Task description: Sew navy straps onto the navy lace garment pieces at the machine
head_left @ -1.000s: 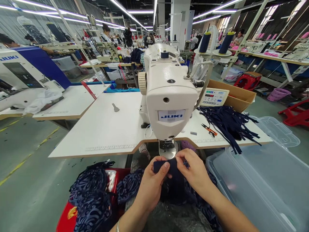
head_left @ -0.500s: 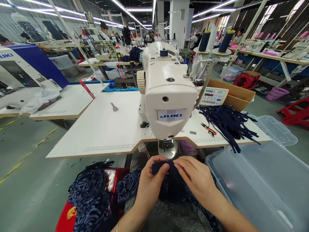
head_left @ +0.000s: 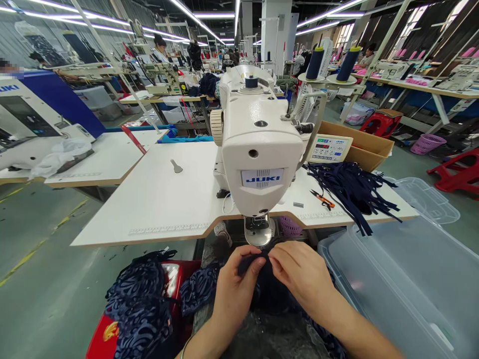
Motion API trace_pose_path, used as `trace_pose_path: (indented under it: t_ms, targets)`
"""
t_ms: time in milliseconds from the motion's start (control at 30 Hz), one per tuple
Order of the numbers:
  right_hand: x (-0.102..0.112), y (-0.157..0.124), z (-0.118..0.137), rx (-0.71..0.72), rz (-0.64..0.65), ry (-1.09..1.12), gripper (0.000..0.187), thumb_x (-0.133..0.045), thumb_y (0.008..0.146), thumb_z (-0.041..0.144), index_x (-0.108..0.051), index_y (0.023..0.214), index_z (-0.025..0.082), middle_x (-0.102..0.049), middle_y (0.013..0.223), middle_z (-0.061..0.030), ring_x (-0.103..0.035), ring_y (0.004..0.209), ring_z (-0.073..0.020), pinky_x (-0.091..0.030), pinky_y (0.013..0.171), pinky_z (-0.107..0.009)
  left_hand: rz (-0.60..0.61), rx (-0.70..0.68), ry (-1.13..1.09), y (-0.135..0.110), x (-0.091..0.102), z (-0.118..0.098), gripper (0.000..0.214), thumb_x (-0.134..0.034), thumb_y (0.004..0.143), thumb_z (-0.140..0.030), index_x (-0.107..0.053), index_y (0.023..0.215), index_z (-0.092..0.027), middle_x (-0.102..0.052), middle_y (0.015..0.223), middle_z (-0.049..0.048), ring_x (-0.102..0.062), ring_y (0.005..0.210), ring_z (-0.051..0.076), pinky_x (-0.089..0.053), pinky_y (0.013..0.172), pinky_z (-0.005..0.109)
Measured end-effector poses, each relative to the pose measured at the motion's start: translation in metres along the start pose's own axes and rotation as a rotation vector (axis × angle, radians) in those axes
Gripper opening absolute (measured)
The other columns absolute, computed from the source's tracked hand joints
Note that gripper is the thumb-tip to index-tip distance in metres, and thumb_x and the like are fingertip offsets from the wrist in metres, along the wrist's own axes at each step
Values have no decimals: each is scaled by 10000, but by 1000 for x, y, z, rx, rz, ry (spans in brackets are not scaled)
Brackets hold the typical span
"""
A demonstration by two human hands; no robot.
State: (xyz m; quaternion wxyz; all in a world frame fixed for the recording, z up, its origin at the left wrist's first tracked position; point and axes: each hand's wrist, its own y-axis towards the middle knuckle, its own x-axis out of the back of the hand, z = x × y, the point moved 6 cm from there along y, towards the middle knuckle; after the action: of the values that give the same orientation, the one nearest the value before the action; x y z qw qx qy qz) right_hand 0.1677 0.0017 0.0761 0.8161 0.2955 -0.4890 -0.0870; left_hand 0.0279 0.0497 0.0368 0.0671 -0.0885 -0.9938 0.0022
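Sewing machine [head_left: 258,134] taken as landmark; it stands at the cut-out edge of a white bench [head_left: 157,199].

Navy fabric [head_left: 245,263] is in front of the machine, just on the person's side of its metal sewing plate [head_left: 258,235]. Left hand [head_left: 237,289] pinches it between thumb and fingers; right hand [head_left: 301,274] grips the same piece by the fingertips, close beside the left. Contact between fabric and plate — cannot tell.

Progress: this piece looks to be at the handling stage, gathered or lined up by hand. No fabric shows on the exposed part of the plate, so any sewing of the held edge seems not yet under way. Whether other edges carry stitches is hidden by the fingers.

Stock around: loose navy strips [head_left: 348,192] heaped to the right of the machine, apparently unused — plenty left, by the look of it. Orange-handled snips [head_left: 322,199] lie between strips and machine, untouched. Patterned bundles [head_left: 138,304] sit below and left of the machine; finished or waiting, cannot tell.
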Motion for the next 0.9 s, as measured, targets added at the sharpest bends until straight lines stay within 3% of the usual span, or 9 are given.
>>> trace_pose_path:
  t_ms: [167,267,367,500,667,767,900]
  targets:
    - [-4,-4,-34,-477,53,512,129,-489,877,197,-539,759,213,-595,681,16,-569,621,-128,-450,592,-240,34,121,-130,2,-2,10,152,-704,774,-343,-655,866,-232,-593,646,-41,-537,614,123,-422,596,199]
    - [-19,-12,-37,-668,155,893,149,-417,946,323,-504,898,211,-567,648,43,-509,489,-94,-427,499,-220,43,149,-118,2,-4,12,179,-709,769,-346,-657,897,-231,-604,664,-38,-539,617,121,-428,597,199]
    - [-36,-19,-32,-695,252,1061,177,-466,932,350,-492,1036,210,-544,700,51,-516,509,-84,-432,479,-203,57,121,-70,1,-6,7,152,-720,754,-317,-677,867,-226,-634,700,-27,-552,640,128,-427,601,202]
    - [-48,-25,-35,-699,256,979,89,-504,889,215,-531,974,210,-491,621,84,-511,500,-74,-421,508,-198,68,93,-17,1,-7,5,118,-711,756,-308,-687,825,-216,-659,756,-12,-565,684,141,-427,622,211]
    - [-42,-22,-34,-657,275,988,132,-458,899,171,-539,991,220,-576,691,54,-593,616,-99,-449,607,-229,76,99,-20,2,-5,5,139,-694,773,-334,-674,850,-219,-657,752,-18,-565,693,139,-426,635,209]
    - [-39,-21,-34,-656,271,922,111,-514,886,208,-547,991,221,-551,672,60,-573,613,-101,-439,589,-221,83,113,-28,2,-5,6,154,-712,757,-335,-676,840,-211,-654,754,-14,-565,701,137,-426,638,203]
    - [-38,-19,-35,-657,266,861,191,-444,853,89,-545,949,221,-537,647,68,-570,594,-95,-432,571,-209,124,191,-178,1,-9,18,206,-721,754,-359,-659,866,-197,-641,751,-11,-556,695,127,-431,642,201]
